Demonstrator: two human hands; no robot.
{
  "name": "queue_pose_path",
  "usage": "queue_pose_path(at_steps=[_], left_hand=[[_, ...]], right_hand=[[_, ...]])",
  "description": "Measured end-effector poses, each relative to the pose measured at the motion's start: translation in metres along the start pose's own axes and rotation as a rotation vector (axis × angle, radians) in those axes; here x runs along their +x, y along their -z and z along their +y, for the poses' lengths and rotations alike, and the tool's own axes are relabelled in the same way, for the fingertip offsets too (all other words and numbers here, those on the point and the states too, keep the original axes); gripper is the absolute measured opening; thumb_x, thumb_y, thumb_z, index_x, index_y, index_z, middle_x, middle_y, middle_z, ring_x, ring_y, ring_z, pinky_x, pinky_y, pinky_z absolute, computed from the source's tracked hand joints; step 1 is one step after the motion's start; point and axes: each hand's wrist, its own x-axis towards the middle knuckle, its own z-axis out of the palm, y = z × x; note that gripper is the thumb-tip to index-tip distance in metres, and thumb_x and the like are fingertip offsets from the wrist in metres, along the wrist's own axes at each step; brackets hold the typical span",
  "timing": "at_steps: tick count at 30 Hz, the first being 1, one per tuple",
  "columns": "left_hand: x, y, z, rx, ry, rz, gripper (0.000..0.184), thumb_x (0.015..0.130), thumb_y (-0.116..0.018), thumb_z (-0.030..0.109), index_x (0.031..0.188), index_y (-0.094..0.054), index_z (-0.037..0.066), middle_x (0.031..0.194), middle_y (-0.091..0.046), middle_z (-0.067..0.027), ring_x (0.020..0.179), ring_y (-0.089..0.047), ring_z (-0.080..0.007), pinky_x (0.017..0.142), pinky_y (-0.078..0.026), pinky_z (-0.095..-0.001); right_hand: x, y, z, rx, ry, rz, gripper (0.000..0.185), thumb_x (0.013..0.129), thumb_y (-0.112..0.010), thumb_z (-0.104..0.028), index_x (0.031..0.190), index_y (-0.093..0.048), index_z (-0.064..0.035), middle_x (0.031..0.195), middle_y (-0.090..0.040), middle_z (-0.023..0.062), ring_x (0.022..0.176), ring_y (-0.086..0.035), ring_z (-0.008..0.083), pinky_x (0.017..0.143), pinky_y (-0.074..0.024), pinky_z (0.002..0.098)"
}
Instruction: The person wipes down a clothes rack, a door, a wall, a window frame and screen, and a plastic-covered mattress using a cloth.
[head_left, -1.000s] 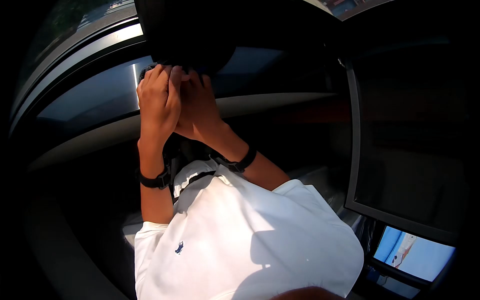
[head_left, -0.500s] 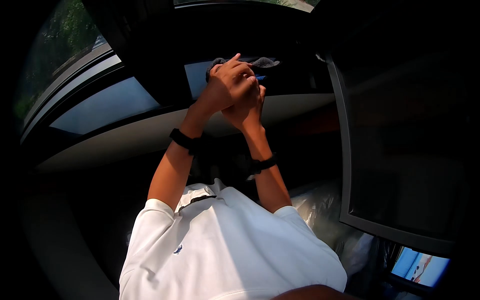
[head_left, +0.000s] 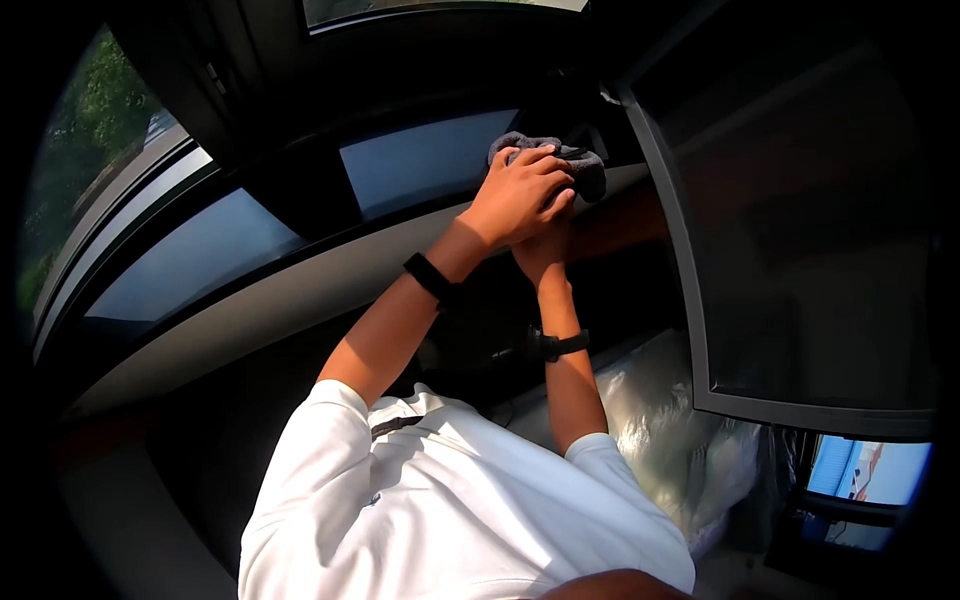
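Note:
A dark grey cloth [head_left: 585,172] is bunched up near the right end of the long reflective dark panel [head_left: 425,160]. My left hand [head_left: 525,192] lies over the cloth with its fingers bent onto it. Beneath and partly behind it is my right hand [head_left: 545,248], whose fingers are mostly hidden by the left hand and by shadow. Each wrist wears a black strap. Both arms reach forward, close together, above a light curved ledge [head_left: 300,290].
On the right stands a large dark panel with a grey frame [head_left: 665,200]. A lit screen [head_left: 868,470] sits at the lower right. Clear plastic wrapping [head_left: 650,410] lies beside my right arm. Windows show greenery [head_left: 105,90] at the upper left.
Both hands have moved to the right along the reflective panel with the cloth, towards the grey frame. The camera view has turned too, and more of the plastic wrapping shows.

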Motion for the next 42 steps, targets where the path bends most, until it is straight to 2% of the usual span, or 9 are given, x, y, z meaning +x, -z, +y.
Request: queue_pose_path(at_steps=[9,14,19,23,27,30,33,35,42], left_hand=[[-0.143,0.122,-0.028,-0.005,0.066,0.064,0.032,0.097,-0.052,0.033,0.118,-0.067,0.014,0.127,-0.062,-0.0041,0.134,-0.046,-0.0243,0.111,-0.027,-0.0496],[-0.224,0.212,-0.060,-0.057,0.228,0.081,0.033,0.099,-0.049,0.026,0.120,-0.066,0.007,0.131,-0.060,-0.0091,0.132,-0.047,-0.0309,0.110,-0.031,-0.0434],[-0.284,0.270,-0.067,0.126,0.346,0.054,0.035,0.096,-0.054,0.034,0.116,-0.068,0.008,0.127,-0.061,-0.0101,0.131,-0.048,-0.0311,0.109,-0.033,-0.0448],[-0.289,0.276,-0.062,0.320,0.302,0.065,0.049,0.084,-0.072,0.043,0.120,-0.065,0.011,0.129,-0.057,-0.0079,0.131,-0.046,-0.0305,0.109,-0.033,-0.0451],[-0.254,0.252,-0.061,0.365,0.335,-0.021,0.066,0.071,-0.083,0.036,0.127,-0.057,0.015,0.131,-0.054,-0.0071,0.130,-0.045,-0.0309,0.109,-0.033,-0.0474],[-0.214,0.215,-0.064,0.317,0.230,-0.012,0.065,0.068,-0.084,0.029,0.125,-0.057,0.015,0.127,-0.054,-0.0062,0.125,-0.048,-0.0301,0.107,-0.035,-0.0482],[-0.187,0.180,-0.065,0.267,0.143,0.041,0.060,0.067,-0.084,0.023,0.121,-0.058,0.015,0.125,-0.056,-0.0056,0.121,-0.051,-0.0302,0.105,-0.037,-0.0484],[-0.182,0.173,-0.061,0.226,0.105,0.090,0.058,0.067,-0.084,0.019,0.119,-0.059,0.015,0.124,-0.056,-0.0054,0.120,-0.052,-0.0304,0.104,-0.037,-0.0485],[-0.219,0.235,-0.070,0.072,0.212,-0.090,0.046,0.056,-0.066,-0.007,0.098,-0.058,0.010,0.120,-0.057,-0.0076,0.117,-0.053,-0.0322,0.102,-0.037,-0.0429]], right_hand=[[-0.051,-0.065,-0.148,-0.029,0.257,-0.074,0.070,0.079,-0.076,-0.027,0.136,-0.043,-0.0012,0.131,-0.048,0.0231,0.124,-0.043,0.0414,0.098,-0.0411,0.0489],[-0.064,-0.089,-0.255,0.171,0.099,-0.181,0.062,0.073,-0.080,-0.025,0.125,-0.052,-0.0057,0.133,-0.046,0.0222,0.121,-0.040,0.0440,0.094,-0.0468,0.0514],[-0.070,-0.042,-0.252,0.188,0.192,-0.725,0.038,0.086,-0.071,-0.017,0.121,-0.062,-0.0085,0.117,-0.065,0.0125,0.099,-0.066,0.0311,0.087,-0.0526,0.0385],[-0.075,0.079,-0.237,-0.004,-0.050,-0.389,0.029,0.090,-0.068,-0.019,0.117,-0.066,-0.0068,0.107,-0.069,0.0111,0.096,-0.066,0.0287,0.086,-0.0519,0.0360],[-0.113,0.204,-0.183,-0.282,-0.248,0.342,0.033,0.096,-0.060,-0.021,0.124,-0.059,-0.0032,0.133,-0.056,0.0103,0.121,-0.054,0.0241,0.097,-0.0444,0.0384],[-0.145,0.281,-0.114,-0.454,-0.262,0.820,0.039,0.097,-0.060,-0.028,0.127,-0.054,-0.0030,0.131,-0.049,0.0149,0.118,-0.050,0.0273,0.098,-0.0433,0.0411],[-0.147,0.303,-0.080,-0.628,-0.405,0.971,0.058,0.097,-0.059,-0.035,0.139,-0.041,0.0005,0.139,-0.034,0.0233,0.123,-0.043,0.0328,0.105,-0.0383,0.0434],[-0.159,0.322,-0.024,-0.313,-0.421,1.051,0.064,0.098,-0.057,-0.036,0.145,-0.033,0.0007,0.142,-0.027,0.0268,0.126,-0.040,0.0352,0.108,-0.0358,0.0429],[-0.167,0.327,-0.012,0.124,-0.583,1.170,0.070,0.099,-0.049,-0.047,0.150,-0.031,-0.0037,0.152,-0.033,0.0172,0.133,-0.040,0.0274,0.113,-0.0288,0.0371]])
